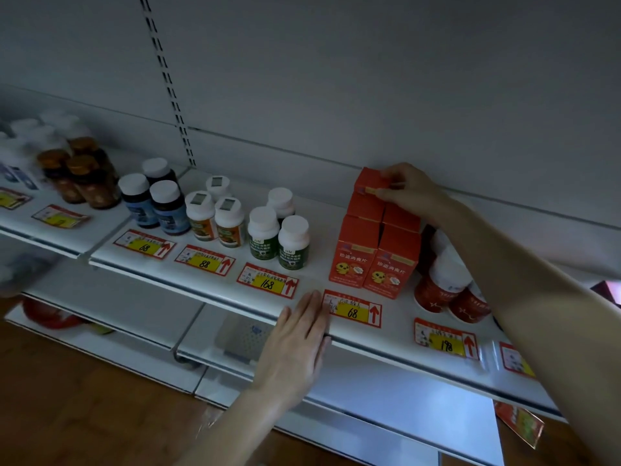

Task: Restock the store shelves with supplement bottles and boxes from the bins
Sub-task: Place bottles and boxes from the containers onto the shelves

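Your right hand [408, 190] grips the top orange box [369, 183], stacked at the back of the orange boxes (four more below and in front) on the white shelf [208, 284]. Your left hand [299, 334] lies open and flat on the shelf edge, touching the price tag [353, 309] marked 68. Green bottles [279, 233] stand left of the boxes.

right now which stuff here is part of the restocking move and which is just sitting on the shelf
In play:
right hand gripping the top orange box
stacked orange boxes beneath it

Just sitting:
left hand, flat on the shelf edge
green-label bottles
blue bottles
red bottles
price tags
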Action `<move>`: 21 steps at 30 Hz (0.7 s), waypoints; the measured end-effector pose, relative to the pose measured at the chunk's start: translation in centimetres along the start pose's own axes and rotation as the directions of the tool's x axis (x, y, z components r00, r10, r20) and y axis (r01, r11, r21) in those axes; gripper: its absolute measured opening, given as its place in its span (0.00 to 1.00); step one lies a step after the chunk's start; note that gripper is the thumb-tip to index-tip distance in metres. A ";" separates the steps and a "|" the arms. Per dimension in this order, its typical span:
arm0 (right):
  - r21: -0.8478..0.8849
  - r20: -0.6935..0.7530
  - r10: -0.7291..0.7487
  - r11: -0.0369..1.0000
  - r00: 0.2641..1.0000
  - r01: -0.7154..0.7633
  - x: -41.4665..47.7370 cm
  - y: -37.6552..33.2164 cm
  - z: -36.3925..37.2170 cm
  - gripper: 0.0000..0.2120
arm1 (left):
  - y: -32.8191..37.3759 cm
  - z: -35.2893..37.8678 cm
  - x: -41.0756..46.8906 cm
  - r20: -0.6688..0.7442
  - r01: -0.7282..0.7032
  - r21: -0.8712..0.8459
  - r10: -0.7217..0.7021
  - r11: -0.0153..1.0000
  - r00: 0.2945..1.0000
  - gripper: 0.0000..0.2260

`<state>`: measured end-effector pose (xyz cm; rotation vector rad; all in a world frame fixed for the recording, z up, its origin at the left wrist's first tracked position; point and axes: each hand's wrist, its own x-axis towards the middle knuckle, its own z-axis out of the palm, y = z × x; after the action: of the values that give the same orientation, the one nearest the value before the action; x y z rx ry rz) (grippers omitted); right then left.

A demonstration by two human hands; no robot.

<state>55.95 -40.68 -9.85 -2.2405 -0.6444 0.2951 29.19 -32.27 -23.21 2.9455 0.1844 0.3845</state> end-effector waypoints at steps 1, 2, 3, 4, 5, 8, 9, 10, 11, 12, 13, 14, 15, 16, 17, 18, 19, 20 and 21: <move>-0.011 0.017 0.012 1.000 1.000 -0.012 0.2 0.2 0.0 0.20 | 0.0 0.0 0.0 0.002 0.003 -0.001 -0.003 1.000 1.000 0.25; -0.015 0.033 0.025 1.000 0.999 -0.025 0.3 0.3 0.0 0.19 | 0.0 0.1 0.0 0.003 0.005 -0.002 -0.005 1.000 1.000 0.25; -0.011 0.047 0.042 0.999 0.998 -0.041 0.4 0.4 0.1 0.19 | 0.1 0.1 0.0 0.002 0.004 -0.002 -0.004 1.000 1.000 0.25; -0.010 0.064 0.057 0.998 0.996 -0.057 0.6 0.5 0.1 0.19 | 0.0 0.2 -0.1 0.000 0.004 -0.001 -0.004 1.000 1.000 0.25; -0.014 0.081 0.069 0.998 0.994 -0.068 0.7 0.6 0.0 0.18 | 0.0 0.2 -0.1 -0.003 0.002 0.002 -0.002 1.000 1.000 0.24; -0.040 0.134 0.093 0.995 0.987 -0.089 0.9 0.4 -0.1 0.19 | 0.1 0.2 -0.1 -0.010 0.001 0.013 -0.001 1.000 1.000 0.24; -0.047 0.146 0.102 0.994 0.984 -0.096 1.1 0.4 -0.1 0.20 | 0.1 0.2 -0.1 -0.010 0.000 0.018 0.000 1.000 1.000 0.24; -0.057 0.150 0.108 0.993 0.983 -0.101 1.1 0.4 -0.2 0.20 | 0.0 0.2 -0.1 -0.008 0.000 0.022 0.000 1.000 1.000 0.24; -0.071 0.151 0.114 0.992 0.982 -0.104 1.1 0.3 -0.2 0.20 | 0.0 0.2 -0.1 -0.006 0.000 0.026 0.000 1.000 1.000 0.23; -0.091 0.150 0.116 0.990 0.982 -0.103 1.0 0.3 -0.1 0.20 | 0.0 0.2 0.0 -0.006 0.001 0.029 -0.001 1.000 1.000 0.23; -0.108 0.149 0.119 0.989 0.982 -0.104 0.9 0.3 -0.1 0.20 | 0.0 0.2 0.0 -0.007 0.002 0.035 -0.002 0.999 1.000 0.24; -0.120 0.148 0.119 0.988 0.982 -0.101 0.8 0.3 -0.1 0.20 | 0.1 0.1 0.0 -0.005 0.003 0.041 -0.002 0.999 1.000 0.24; -0.131 0.145 0.116 0.987 0.983 -0.097 0.7 0.2 -0.1 0.20 | 0.1 0.1 0.0 -0.004 0.003 0.047 -0.003 0.999 1.000 0.24; -0.150 0.138 0.103 0.985 0.985 -0.082 0.5 0.2 0.0 0.19 | 0.1 0.0 0.0 -0.002 0.004 0.048 -0.004 0.999 1.000 0.25; -0.181 0.119 0.079 0.982 0.990 -0.057 0.3 0.0 0.0 0.19 | 0.1 -0.1 0.0 -0.003 0.006 0.045 -0.006 0.999 1.000 0.25; -0.219 0.082 0.041 0.976 0.996 -0.022 0.1 -0.2 0.1 0.18 | 0.1 -0.3 0.1 -0.005 0.008 0.041 -0.008 0.999 1.000 0.26; -0.249 0.030 -0.011 0.968 0.999 0.019 -0.2 -0.5 0.3 0.17 | 0.1 -0.5 0.1 -0.005 0.008 0.039 -0.008 0.999 1.000 0.26; -0.263 -0.023 -0.069 0.963 0.997 0.061 -0.6 -0.9 0.4 0.16 | 0.1 -0.8 0.2 -0.007 0.006 0.042 -0.006 0.999 1.000 0.26; -0.263 -0.065 -0.127 0.959 0.990 0.106 -1.0 -1.3 0.6 0.15 | 0.2 -1.2 0.1 -0.015 0.000 0.048 0.001 0.999 1.000 0.26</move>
<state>54.40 -40.06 -9.31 -2.4356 -0.8062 0.0616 29.03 -32.26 -22.02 2.9905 0.1972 0.4085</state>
